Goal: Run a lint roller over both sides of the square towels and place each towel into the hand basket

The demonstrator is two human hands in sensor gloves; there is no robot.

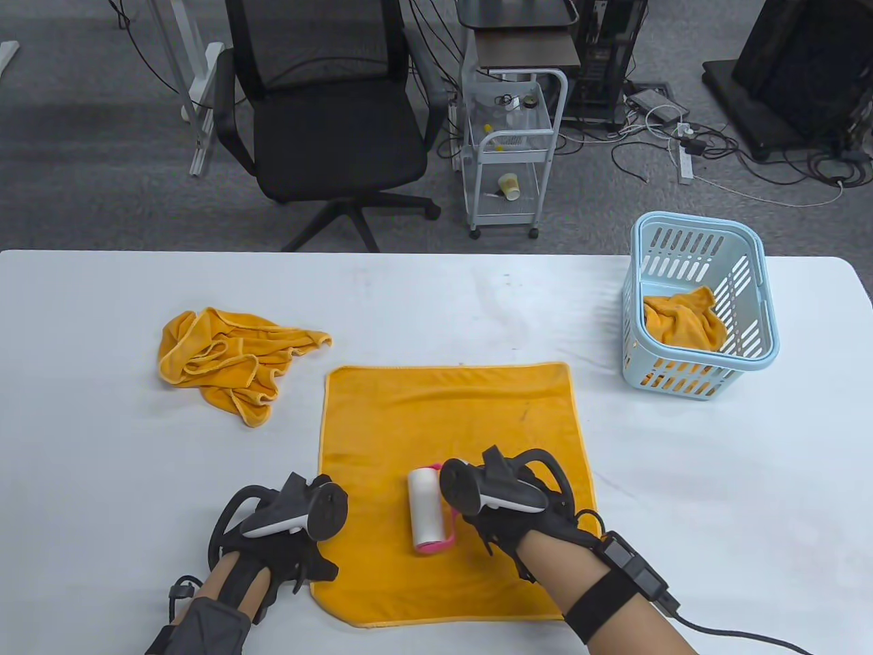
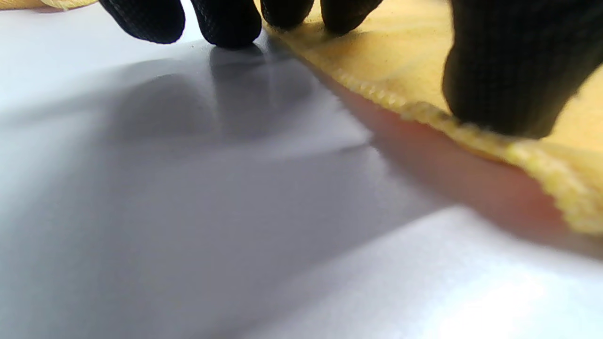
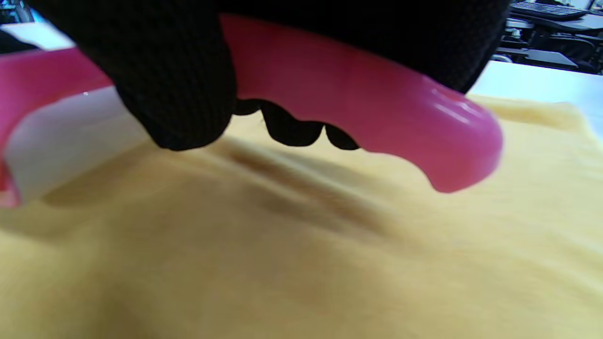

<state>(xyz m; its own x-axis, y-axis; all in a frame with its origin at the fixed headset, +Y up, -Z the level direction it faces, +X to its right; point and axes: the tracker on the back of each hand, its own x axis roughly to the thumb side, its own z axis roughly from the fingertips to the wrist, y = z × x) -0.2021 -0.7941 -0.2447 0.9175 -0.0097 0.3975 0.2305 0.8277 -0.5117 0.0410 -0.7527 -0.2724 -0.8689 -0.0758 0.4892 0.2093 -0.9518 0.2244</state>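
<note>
On the flat towel [image 1: 450,416], the right hand [image 1: 505,505] grips the unlabelled lint roller [image 1: 426,508].

Pink-framed lint roller [image 1: 427,508] lies on flat orange towel [image 1: 450,416]; crumpled towel [image 1: 678,321] fills blue basket [image 1: 702,232].

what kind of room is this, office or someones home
Most likely an office or lab workspace, not a home: a black mesh office chair, grey carpet strewn with cables and a power strip, and a white wheeled utility cart behind the white table.
</note>
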